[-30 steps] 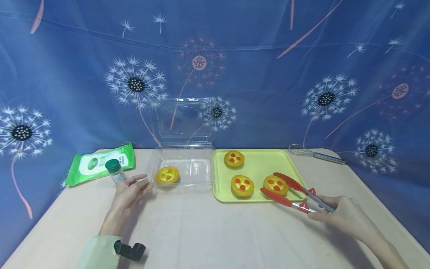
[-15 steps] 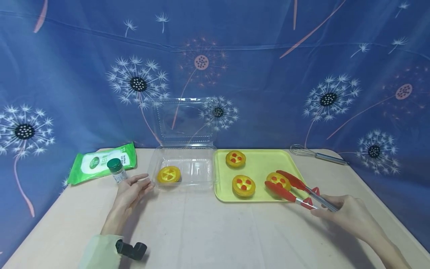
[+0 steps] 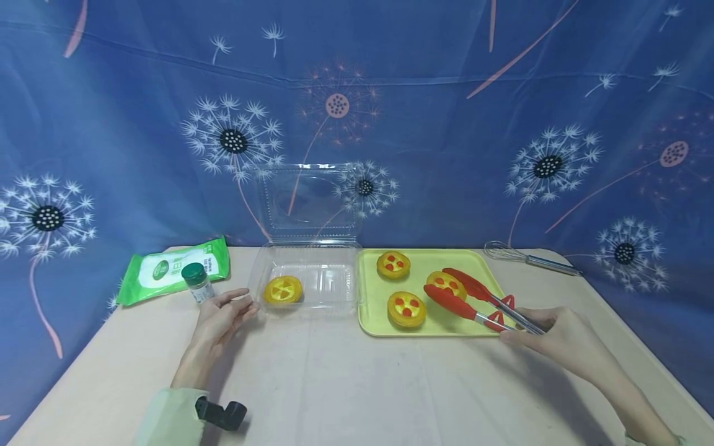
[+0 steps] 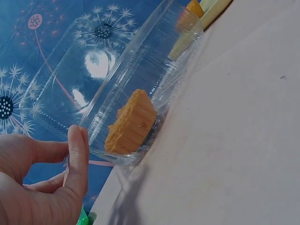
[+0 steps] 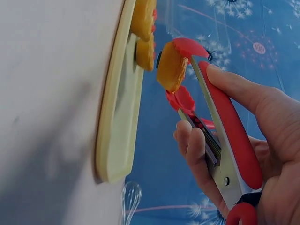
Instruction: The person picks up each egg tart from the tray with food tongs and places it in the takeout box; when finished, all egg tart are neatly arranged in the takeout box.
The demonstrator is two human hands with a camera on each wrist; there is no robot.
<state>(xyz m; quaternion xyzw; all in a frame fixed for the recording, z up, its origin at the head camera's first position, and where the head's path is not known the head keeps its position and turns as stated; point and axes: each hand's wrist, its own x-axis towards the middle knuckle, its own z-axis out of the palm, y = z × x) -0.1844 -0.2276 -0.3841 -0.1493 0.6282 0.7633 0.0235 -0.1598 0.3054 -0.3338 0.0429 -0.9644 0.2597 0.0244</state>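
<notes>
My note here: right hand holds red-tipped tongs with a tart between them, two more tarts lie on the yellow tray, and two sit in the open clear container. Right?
Not quite: the head view shows one tart in the clear container, not two. The rest stands: the right hand holds the tongs with a tart between them, and two more tarts lie on the yellow tray.

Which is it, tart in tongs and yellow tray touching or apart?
Apart. The right wrist view shows blue backdrop between the held tart and the yellow tray.
</notes>
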